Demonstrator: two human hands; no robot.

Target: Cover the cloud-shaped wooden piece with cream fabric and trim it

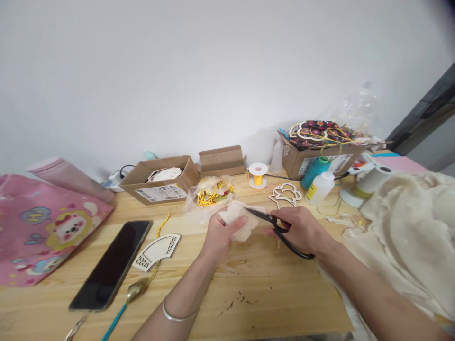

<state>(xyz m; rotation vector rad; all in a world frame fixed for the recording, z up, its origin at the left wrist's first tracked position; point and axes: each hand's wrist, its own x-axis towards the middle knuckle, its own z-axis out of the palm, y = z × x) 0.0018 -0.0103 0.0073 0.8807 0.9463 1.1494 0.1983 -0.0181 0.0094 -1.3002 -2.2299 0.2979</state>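
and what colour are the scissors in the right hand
The scissors in the right hand are black, best seen in the head view.

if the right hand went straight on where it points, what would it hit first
Likely the pale cloth in the left hand; the scissors in the right hand overlap it here, though depth is unclear.

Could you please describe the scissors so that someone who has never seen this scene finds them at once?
Look at the middle of the wooden table. There the left hand holds a cream piece, and the scissors are in the right hand, tips at that piece. Their black colour sets them apart from it and the white spool.
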